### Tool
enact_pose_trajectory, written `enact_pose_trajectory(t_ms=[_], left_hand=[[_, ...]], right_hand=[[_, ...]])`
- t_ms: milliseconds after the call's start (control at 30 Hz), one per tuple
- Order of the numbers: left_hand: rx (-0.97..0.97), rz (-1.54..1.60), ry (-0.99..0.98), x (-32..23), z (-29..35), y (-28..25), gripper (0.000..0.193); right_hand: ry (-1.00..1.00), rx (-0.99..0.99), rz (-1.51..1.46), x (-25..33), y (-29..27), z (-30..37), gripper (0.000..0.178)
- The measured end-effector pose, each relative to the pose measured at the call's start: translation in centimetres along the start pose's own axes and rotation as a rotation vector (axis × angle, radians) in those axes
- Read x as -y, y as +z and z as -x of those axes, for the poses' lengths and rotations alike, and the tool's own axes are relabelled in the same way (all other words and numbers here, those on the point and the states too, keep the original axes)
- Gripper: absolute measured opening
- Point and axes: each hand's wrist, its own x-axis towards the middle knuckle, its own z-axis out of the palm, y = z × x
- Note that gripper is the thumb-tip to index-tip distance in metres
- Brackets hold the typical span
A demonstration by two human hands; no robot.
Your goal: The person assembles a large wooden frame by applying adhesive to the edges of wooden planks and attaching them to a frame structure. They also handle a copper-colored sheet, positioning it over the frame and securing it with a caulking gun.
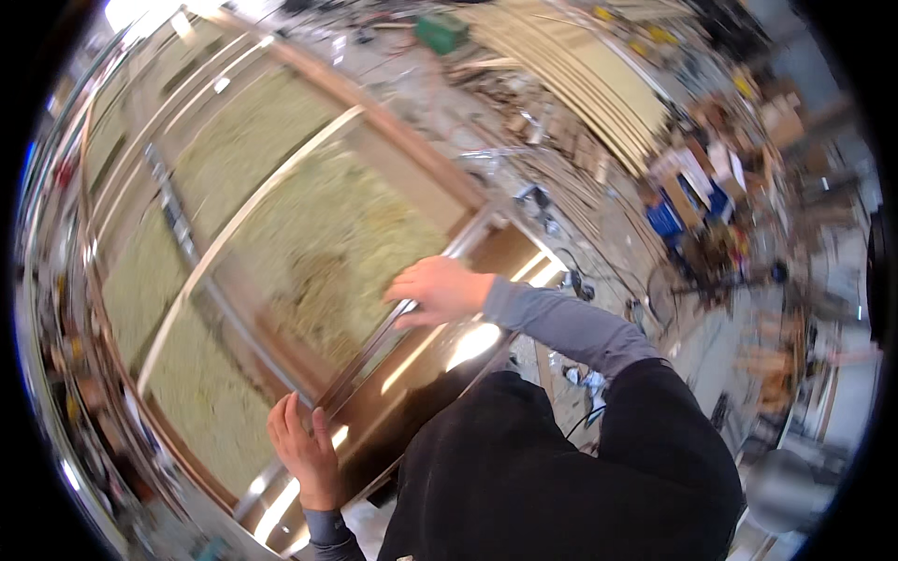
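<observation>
Stretching from the upper left down to just in front of the body: a large framed panel [423, 154], long, lying tilted across the view, with reddish-brown wooden edges and blurred in places. Beyond its far right side, on a cluttered floor, a stack of long pale boards [580, 84]. Filling much of the panel, between the bars: yellowish-green, fibrous insulation [346, 215], rough in texture, with a darker brownish patch toward the near end. Along the near end, close to the dark clothing, a glossy brown face [374, 430] with bright reflections. Across the insulation, a slender pale strip [224, 234]; crossing it lengthwise, a grey bar [234, 311]. Along the near edge, between the two hands, a narrow shiny metal strip [360, 363]. Farther off to the right, blue and white cartons [687, 192] in a heap; at the top, a green box [440, 33]. Over the upper part of the metal strip, the right hand [444, 290], fingers forward and slightly bent, thumb apart; cannot tell a grip from a light rest. Near the strip's lower end, the left hand [304, 453], opened out, fingers extended and thumb raised apart.
</observation>
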Motion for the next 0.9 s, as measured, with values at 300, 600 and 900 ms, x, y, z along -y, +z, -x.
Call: enact_pose_trajectory(t_ms=[300, 600, 900], left_hand=[[0.601, 0.116, -0.082, 3.5, 1.4, 5.0, 0.039], [0.549, 0.161, -0.152, 1.8, 1.6, 4.9, 0.051], [0.452, 0.008, -0.145, 1.9, 3.0, 6.4, 0.051]], right_hand=[[0.123, -0.186, 0.059, 2.8, 1.2, 4.0, 0.039], [0.284, -0.261, 0.159, 4.1, 3.0, 5.7, 0.03], [0.301, -0.437, 0.349, 3.6, -0.9, 9.4, 0.03]])
